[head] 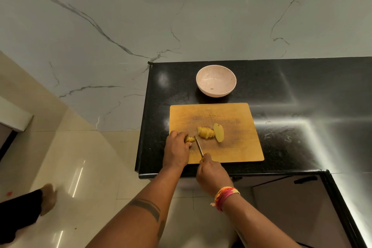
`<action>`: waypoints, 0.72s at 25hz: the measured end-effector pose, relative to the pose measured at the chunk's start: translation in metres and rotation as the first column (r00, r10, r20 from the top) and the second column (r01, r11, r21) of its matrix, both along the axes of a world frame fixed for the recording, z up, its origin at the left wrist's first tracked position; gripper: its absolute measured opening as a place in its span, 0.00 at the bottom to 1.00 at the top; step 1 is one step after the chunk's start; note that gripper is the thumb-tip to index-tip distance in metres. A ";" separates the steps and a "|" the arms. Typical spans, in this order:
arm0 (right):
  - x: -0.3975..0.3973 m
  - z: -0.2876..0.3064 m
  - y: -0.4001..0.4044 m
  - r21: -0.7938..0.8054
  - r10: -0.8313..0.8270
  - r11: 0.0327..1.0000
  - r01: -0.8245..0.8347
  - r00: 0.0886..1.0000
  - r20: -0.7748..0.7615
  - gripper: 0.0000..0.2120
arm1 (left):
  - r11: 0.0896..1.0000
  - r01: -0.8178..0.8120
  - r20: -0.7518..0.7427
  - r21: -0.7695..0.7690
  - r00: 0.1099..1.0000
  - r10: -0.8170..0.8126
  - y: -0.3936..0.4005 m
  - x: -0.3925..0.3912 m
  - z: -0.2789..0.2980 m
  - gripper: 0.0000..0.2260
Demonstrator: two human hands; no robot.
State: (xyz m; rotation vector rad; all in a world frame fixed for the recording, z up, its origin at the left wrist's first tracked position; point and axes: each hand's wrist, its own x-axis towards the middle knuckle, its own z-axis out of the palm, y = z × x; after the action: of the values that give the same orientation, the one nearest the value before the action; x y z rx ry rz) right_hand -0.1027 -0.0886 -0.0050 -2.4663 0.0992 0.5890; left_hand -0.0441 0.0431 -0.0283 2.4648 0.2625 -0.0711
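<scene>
A wooden cutting board [237, 115] lies on the black counter [302, 90]. At the board's left side my left hand [176, 150] holds down a small yellow potato piece [189, 139] with curled fingers. My right hand [212, 175] grips the handle of a knife [198, 146], whose blade points up to the piece's right edge. A row of cut slices [205, 132] sits just right of the blade, and a potato half [218, 132] lies flat beside them.
A pale pink bowl [216, 81] stands behind the board and looks nearly empty. The counter's left edge drops to a tiled floor, where a bare foot [48, 197] of mine shows. A marble wall with two sockets rises behind.
</scene>
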 end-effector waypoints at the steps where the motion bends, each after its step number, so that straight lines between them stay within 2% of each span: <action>1: -0.002 -0.001 0.004 -0.003 0.015 1.000 -0.015 1.000 -0.005 0.05 | 1.000 0.011 0.006 0.005 1.000 -0.011 -0.001 0.000 0.001 0.17; 7: -0.007 -0.001 0.012 0.017 -0.061 0.998 0.061 0.998 -0.005 0.06 | 0.997 0.078 0.021 -0.023 0.997 -0.077 0.005 0.002 0.007 0.16; 12: -0.004 -0.001 0.013 0.021 -0.034 0.999 0.034 0.999 -0.008 0.06 | 0.994 0.099 0.034 -0.041 0.995 -0.098 0.006 0.006 0.009 0.13; 18: -0.001 0.002 0.019 0.014 -0.015 1.000 0.014 0.999 0.031 0.06 | 0.993 0.104 0.023 0.064 0.994 -0.106 0.010 0.003 0.004 0.12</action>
State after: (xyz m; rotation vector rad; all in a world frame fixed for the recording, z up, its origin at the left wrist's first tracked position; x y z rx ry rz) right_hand -0.1032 -0.0700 -0.0030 -2.4586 0.1004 0.5437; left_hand -0.0412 0.0531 -0.0245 2.5388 0.1256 -0.0764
